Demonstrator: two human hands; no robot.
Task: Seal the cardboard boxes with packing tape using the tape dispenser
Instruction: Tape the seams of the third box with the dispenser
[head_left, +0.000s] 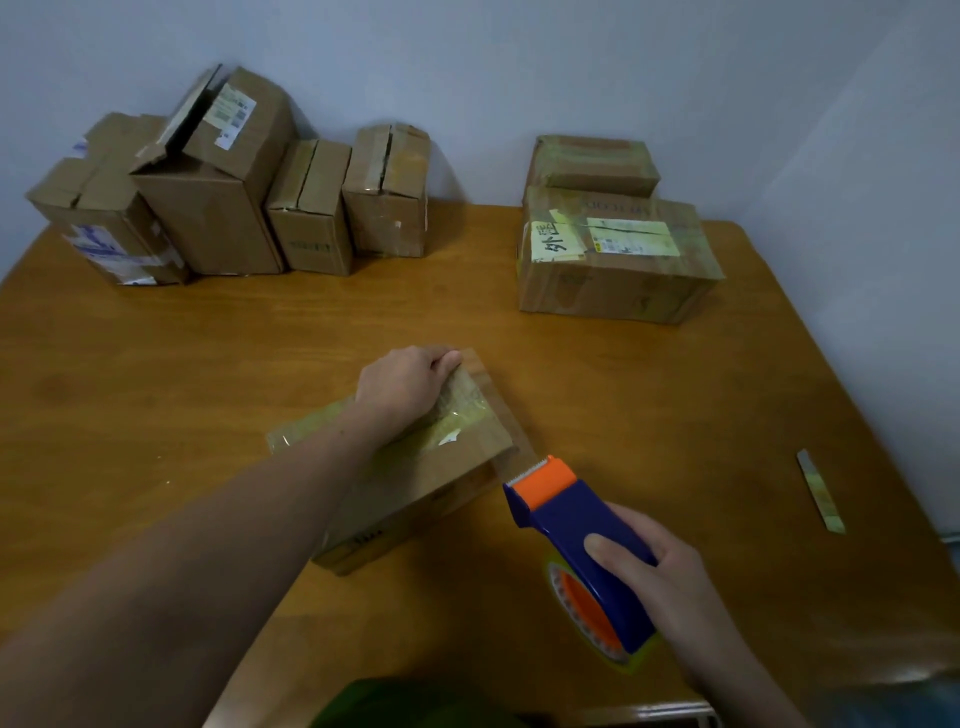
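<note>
A pale grey-blue wall (519, 62) closes the room behind and to the right, plain and unmarked. Below it an orange-brown wooden worktop (156, 374) fills most of the view, its grain running left to right, its near edge rounded.

At the back left, against the wall, five worn cardboard boxes (218, 208) stand close together, several with flaps ajar and torn labels. At the back right sits a large box (613, 270) with yellowish labels and tape, and a smaller box (592, 163) lies on top of it.

Near the middle of the worktop lies a flat box (488, 415), turned at an angle, its top covered with glossy clear tape. The left hand (400, 387) rests on it, fingers bent over its far edge, holding it down. A strip of tape (514, 457) runs from the box's near right corner to the blue and orange tape dispenser (576, 525), which the right hand (660, 571) grips by its handle, thumb along the side.

Well to the right lies a narrow paper strip (821, 491).
</note>
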